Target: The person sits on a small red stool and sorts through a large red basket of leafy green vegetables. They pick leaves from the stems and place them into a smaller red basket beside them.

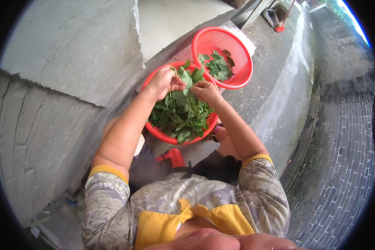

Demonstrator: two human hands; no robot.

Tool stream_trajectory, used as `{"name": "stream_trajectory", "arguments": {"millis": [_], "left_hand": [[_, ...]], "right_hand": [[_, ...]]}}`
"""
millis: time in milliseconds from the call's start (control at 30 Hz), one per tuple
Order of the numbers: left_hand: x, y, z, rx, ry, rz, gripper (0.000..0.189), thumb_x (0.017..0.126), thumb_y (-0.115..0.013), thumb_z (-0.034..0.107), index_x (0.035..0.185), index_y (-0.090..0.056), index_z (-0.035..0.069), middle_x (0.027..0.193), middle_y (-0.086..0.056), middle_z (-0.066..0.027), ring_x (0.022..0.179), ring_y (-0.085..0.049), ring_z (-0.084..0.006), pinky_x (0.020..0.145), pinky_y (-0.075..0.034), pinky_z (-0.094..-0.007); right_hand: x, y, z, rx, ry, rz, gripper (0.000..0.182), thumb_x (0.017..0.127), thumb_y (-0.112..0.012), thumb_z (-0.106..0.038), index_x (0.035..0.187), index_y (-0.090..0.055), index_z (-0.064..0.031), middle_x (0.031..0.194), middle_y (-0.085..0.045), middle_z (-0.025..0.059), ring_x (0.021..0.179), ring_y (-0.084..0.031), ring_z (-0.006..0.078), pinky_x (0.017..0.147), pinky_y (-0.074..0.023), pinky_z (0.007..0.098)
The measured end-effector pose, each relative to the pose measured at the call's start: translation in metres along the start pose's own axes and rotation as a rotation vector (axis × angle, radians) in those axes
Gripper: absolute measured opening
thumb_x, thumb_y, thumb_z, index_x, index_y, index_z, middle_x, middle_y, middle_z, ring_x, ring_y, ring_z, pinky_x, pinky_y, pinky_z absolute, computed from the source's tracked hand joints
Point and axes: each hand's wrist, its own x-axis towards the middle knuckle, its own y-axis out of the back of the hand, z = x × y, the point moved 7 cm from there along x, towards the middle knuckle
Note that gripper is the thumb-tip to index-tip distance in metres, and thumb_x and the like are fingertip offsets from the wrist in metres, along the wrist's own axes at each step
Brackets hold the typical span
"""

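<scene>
In front of me a red plastic basin (162, 136) is heaped with green leafy stems (184, 115). Over its far left side, my left hand (166, 82) grips a leafy sprig (185, 78) by thin stems that show at the thumb and below the fingers. My right hand (207, 91) has its thumb and fingertips pinched together at the edge of the sprig's leaves; the exact leaf between them is partly hidden. A red plastic colander (243, 73) sits beyond the basin to the right, its rim overlapping the basin's. Loose green leaves (220, 65) lie in its bottom.
A rough grey concrete wall (72, 47) rises close on my left. Between my legs is a red plastic object (174, 157), partly hidden. Concrete floor (262, 103) runs along the right towards a brick surface (343, 156). A red broom head (279, 28) rests at the far right.
</scene>
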Motion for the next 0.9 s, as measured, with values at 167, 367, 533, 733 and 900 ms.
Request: {"name": "stream_trajectory", "arguments": {"millis": [167,367,533,733,900], "left_hand": [[0.004,-0.008,-0.004,0.094,-0.05,-0.026,0.006,0.081,-0.04,0.009,0.085,-0.044,0.011,0.067,-0.046,0.0014,0.052,-0.037,-0.0063,0.043,-0.027,-0.0216],[-0.003,-0.034,-0.019,0.177,0.013,-0.068,0.013,0.088,-0.059,0.025,0.087,-0.056,0.012,0.057,-0.034,0.011,0.041,-0.025,0.0009,0.037,-0.015,-0.0187],[0.005,-0.032,-0.023,0.154,0.025,-0.091,0.012,0.086,-0.061,0.022,0.087,-0.059,0.01,0.057,-0.038,0.0111,0.041,-0.027,0.0009,0.037,-0.017,-0.0189],[0.011,-0.028,-0.004,0.368,-0.368,0.048,0.01,0.085,-0.062,0.019,0.087,-0.06,0.01,0.058,-0.045,0.01,0.042,-0.031,0.0,0.038,-0.022,-0.0203],[0.004,-0.031,-0.007,0.384,-0.064,0.022,0.013,0.084,-0.064,0.018,0.092,-0.06,0.009,0.058,-0.044,0.0082,0.046,-0.034,-0.0015,0.042,-0.026,-0.0197]], "right_hand": [[-0.032,0.009,-0.05,0.737,0.149,0.019,0.005,0.085,-0.059,-0.012,0.087,-0.055,-0.0083,0.064,-0.048,-0.0042,0.05,-0.04,0.0049,0.041,-0.0269,0.0186],[-0.029,0.007,-0.065,0.954,0.281,-0.037,0.011,0.085,-0.057,-0.007,0.096,-0.056,-0.0073,0.077,-0.056,-0.0005,0.06,-0.048,0.0057,0.048,-0.0364,0.0172],[-0.014,0.012,-0.057,0.856,0.301,-0.07,0.016,0.085,-0.056,-0.006,0.101,-0.057,-0.007,0.086,-0.061,0.0018,0.066,-0.054,0.0071,0.053,-0.042,0.0183],[-0.012,0.017,-0.054,0.828,0.311,-0.115,0.016,0.087,-0.055,-0.008,0.102,-0.058,-0.0083,0.087,-0.061,0.0012,0.068,-0.055,0.0093,0.057,-0.0442,0.0227],[-0.018,0.014,-0.057,0.903,0.356,-0.303,0.017,0.086,-0.056,-0.008,0.103,-0.058,-0.0081,0.088,-0.061,0.0011,0.069,-0.056,0.0111,0.057,-0.0447,0.0237]]}}
